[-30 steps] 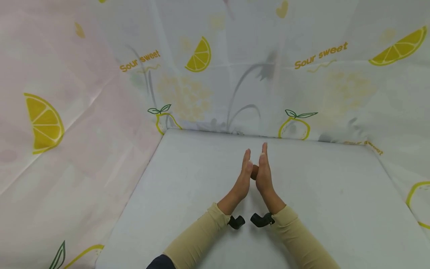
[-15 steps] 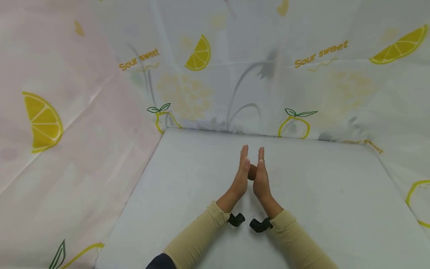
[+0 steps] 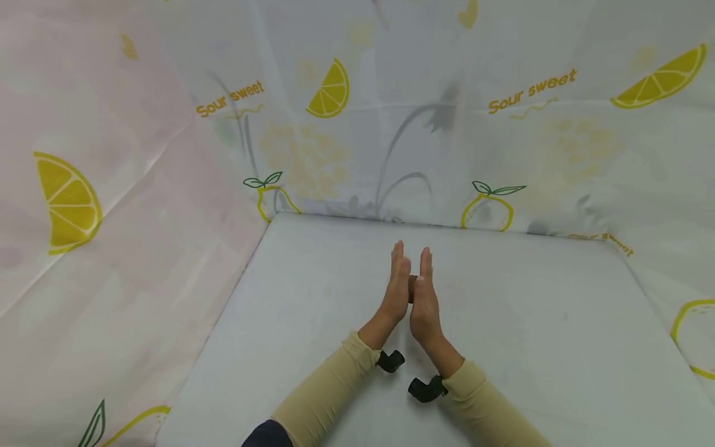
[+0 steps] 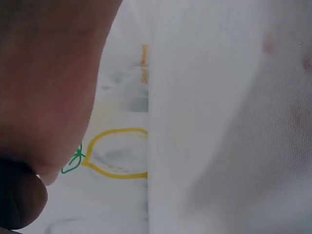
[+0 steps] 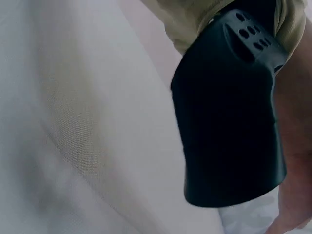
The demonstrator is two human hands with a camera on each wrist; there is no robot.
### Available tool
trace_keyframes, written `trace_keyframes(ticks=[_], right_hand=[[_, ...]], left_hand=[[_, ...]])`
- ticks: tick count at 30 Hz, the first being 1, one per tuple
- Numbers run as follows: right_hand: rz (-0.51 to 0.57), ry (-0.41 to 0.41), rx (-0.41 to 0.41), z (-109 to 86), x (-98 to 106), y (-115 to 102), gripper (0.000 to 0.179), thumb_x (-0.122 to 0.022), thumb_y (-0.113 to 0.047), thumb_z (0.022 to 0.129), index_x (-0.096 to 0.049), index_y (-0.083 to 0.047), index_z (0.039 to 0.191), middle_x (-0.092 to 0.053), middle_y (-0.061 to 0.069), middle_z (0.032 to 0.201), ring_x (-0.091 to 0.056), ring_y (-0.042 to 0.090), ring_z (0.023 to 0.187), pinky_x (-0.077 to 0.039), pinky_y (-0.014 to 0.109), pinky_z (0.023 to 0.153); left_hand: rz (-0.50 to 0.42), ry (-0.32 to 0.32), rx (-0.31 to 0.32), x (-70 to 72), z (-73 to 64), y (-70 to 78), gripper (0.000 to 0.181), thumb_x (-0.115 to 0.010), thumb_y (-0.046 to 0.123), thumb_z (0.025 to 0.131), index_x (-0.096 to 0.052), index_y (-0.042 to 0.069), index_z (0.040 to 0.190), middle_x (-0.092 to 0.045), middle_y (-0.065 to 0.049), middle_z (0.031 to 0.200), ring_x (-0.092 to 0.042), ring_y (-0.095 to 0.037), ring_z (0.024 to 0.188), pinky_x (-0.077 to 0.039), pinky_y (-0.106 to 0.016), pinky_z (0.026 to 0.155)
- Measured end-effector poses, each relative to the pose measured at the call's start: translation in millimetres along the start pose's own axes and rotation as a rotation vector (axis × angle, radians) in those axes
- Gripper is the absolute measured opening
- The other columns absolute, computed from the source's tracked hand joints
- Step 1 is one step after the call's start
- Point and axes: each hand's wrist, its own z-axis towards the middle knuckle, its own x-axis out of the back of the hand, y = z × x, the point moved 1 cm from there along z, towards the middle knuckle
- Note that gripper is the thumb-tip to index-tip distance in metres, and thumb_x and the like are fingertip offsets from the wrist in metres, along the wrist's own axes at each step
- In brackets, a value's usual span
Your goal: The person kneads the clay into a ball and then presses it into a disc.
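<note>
A small brown rounded lump (image 3: 412,289) sits between my two palms in the head view, over the middle of the white table. My left hand (image 3: 395,297) presses it from the left, fingers straight and pointing away from me. From the other side the flat right hand (image 3: 426,313) presses on it, fingers also straight, set slightly closer to me. Most of the lump is hidden by the palms. In the left wrist view, a dark brown rounded shape (image 4: 29,201) shows at the lower left, under the hand. The right wrist view catches the left hand (image 5: 298,170) at its right edge.
The white table (image 3: 530,323) lies under both arms. Cloth printed with lemons (image 3: 329,93) rises behind it and at the sides. Black wrist cameras sit close together below the hands, the left camera (image 3: 390,361) and the right camera (image 3: 427,389); the left camera housing (image 5: 229,117) fills much of the right wrist view.
Both hands have shifted a little to the left with the lump between them. The right hand has slid back toward me against the left, which has gone slightly forward.
</note>
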Motion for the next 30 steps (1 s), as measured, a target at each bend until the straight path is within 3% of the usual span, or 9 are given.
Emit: trace_keyframes(ticks=[2,3,9,17,23,27,30], right_hand=[[-0.019,0.013,0.029,-0.7,-0.6,2.1,0.053,-0.022,-0.012,0.112,-0.009,-0.001,0.162,-0.007,0.019,0.169,-0.010,0.028,0.155,-0.011,0.019,0.119],[-0.027,0.020,0.044,-0.5,-0.6,0.7,0.054,-0.022,-0.013,0.112,-0.010,0.000,0.162,-0.007,0.019,0.169,-0.005,0.033,0.155,-0.007,0.021,0.121],[-0.066,0.060,0.140,2.5,-0.4,-8.6,0.054,-0.025,-0.009,0.110,-0.012,0.005,0.161,-0.013,0.022,0.167,-0.004,0.040,0.155,0.000,0.036,0.124],[-0.109,0.093,0.183,14.0,4.7,-18.5,0.054,-0.025,-0.015,0.111,-0.012,0.006,0.160,-0.014,0.027,0.165,-0.007,0.040,0.154,0.002,0.054,0.123],[-0.078,0.103,0.100,28.0,14.8,-14.8,0.056,-0.023,-0.024,0.113,-0.012,0.003,0.161,-0.013,0.022,0.167,-0.008,0.030,0.156,0.001,0.044,0.124],[-0.031,0.087,-0.028,37.7,24.1,-7.9,0.059,-0.022,-0.033,0.113,-0.010,-0.005,0.163,-0.009,0.011,0.170,-0.005,0.023,0.156,0.000,0.040,0.124],[0.029,0.058,-0.149,41.4,28.9,-2.3,0.058,-0.021,-0.034,0.113,-0.006,-0.013,0.165,-0.005,0.002,0.171,-0.006,0.011,0.153,-0.007,0.033,0.123]], left_hand=[[0.001,0.006,0.014,-0.2,0.2,-0.1,0.087,-0.018,0.071,0.102,-0.005,0.011,0.165,0.002,-0.008,0.170,0.009,-0.026,0.155,-0.001,-0.058,0.122],[0.001,0.012,0.020,-0.2,0.2,-0.3,0.087,-0.018,0.071,0.102,-0.005,0.011,0.165,0.001,-0.008,0.170,0.008,-0.027,0.155,-0.002,-0.059,0.122],[-0.016,0.026,0.058,-0.2,-0.4,-4.8,0.086,-0.021,0.072,0.102,-0.004,0.017,0.165,0.003,-0.008,0.170,0.007,-0.029,0.156,-0.003,-0.060,0.121],[-0.034,-0.031,0.073,-2.5,-3.4,-7.8,0.081,-0.019,0.067,0.104,0.001,0.017,0.165,0.007,-0.011,0.170,0.009,-0.029,0.155,0.000,-0.061,0.121],[-0.034,-0.100,0.042,-6.9,-8.0,-3.6,0.087,-0.015,0.068,0.104,0.004,0.009,0.164,-0.001,-0.016,0.169,-0.001,-0.028,0.155,-0.004,-0.058,0.122],[-0.068,-0.173,0.021,-11.9,-11.9,3.6,0.089,-0.014,0.070,0.103,0.008,0.008,0.163,0.004,-0.014,0.169,0.001,-0.027,0.155,-0.005,-0.055,0.122],[-0.099,-0.214,-0.004,-14.4,-13.6,8.7,0.090,-0.013,0.071,0.102,0.010,0.009,0.163,0.006,-0.012,0.170,0.003,-0.026,0.155,-0.005,-0.054,0.123]])
